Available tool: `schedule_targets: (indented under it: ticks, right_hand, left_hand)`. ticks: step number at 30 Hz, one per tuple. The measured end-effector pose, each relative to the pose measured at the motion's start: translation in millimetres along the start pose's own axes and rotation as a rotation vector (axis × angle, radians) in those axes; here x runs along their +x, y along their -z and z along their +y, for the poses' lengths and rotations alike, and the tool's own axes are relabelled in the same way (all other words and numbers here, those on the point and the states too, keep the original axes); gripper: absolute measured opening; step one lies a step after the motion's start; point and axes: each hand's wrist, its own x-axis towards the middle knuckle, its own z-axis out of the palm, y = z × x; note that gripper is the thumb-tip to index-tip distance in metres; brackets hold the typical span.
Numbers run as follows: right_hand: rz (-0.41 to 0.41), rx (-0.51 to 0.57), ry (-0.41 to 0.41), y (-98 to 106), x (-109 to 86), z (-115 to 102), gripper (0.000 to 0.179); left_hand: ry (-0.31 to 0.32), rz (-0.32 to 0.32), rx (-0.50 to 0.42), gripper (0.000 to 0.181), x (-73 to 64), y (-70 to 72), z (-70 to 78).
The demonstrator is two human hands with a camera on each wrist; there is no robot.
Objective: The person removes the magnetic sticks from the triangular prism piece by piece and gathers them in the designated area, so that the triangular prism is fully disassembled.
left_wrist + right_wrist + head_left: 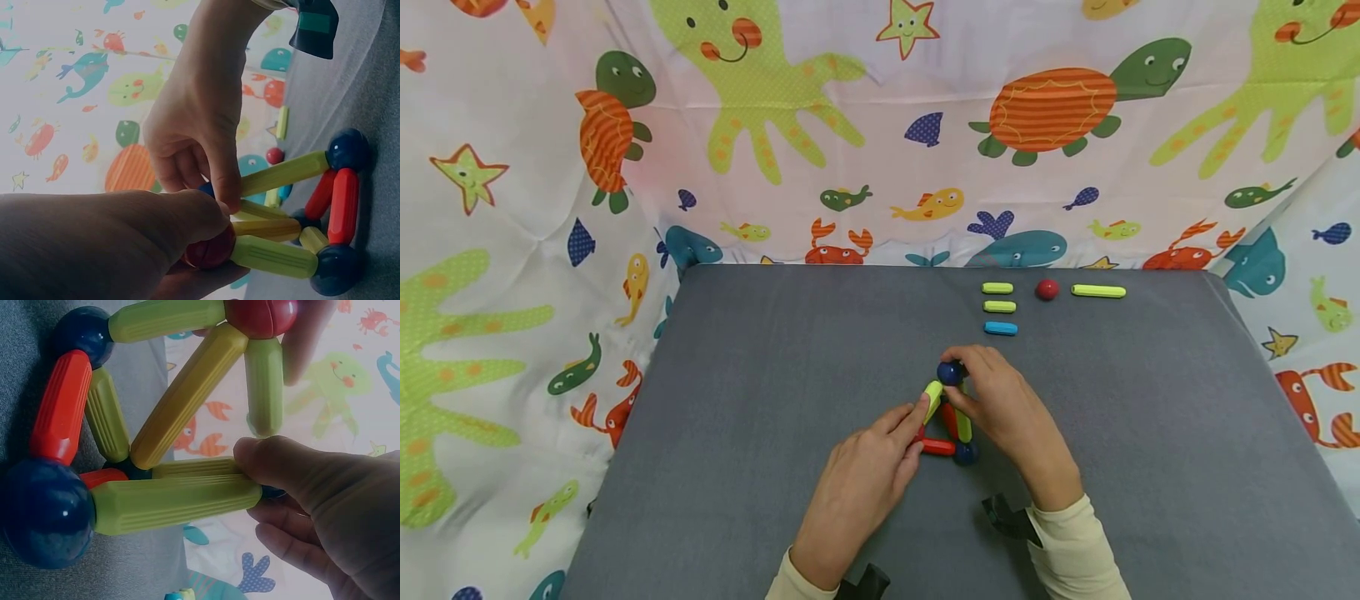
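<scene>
Now, as I judge it from my end, everything turns on the upper green rod (265, 387) that reaches out from the red ball (261, 315) towards the right hand (1011, 408). In the head view its long axis slants away from the left hand (868, 462) towards the held blue ball (952, 372) — so from the right hand's grip it lies to the left and a little nearer the wearer. The right hand is the closer one to its far end, the left to its root at the red ball. Whether that far end touches the held blue ball I can't fairly say: in the right wrist view the thumb hides the meeting place.

As for the grip, I read both as closed on something. The left hand pinches the red ball, thumb on one side and fingers on the other. The right hand holds the blue ball between thumb and fingers, spread only about as wide as the ball — and the long green rod (178, 503) runs from it to the lower blue ball (47, 512) on the table (737, 375). The yellow rod (190, 397) slopes from the red ball to the back of the frame, and a red rod (60, 406) lies along its base.
</scene>
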Motion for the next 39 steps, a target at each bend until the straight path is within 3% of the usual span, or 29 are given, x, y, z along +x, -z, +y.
schedule_targets:
  ticks: [20,39]
  right_hand:
    - [0.043,0.059,-0.035,-1.7,-2.3,1.4,0.045]
    - [0.004,0.047,-0.057,-3.6,1.0,2.0,0.046]
  left_hand:
    - [-0.006,0.001,0.01,0.063,0.8,-0.9,-0.2]
    - [-0.011,0.0,0.001,0.062,0.1,-0.1,0.0]
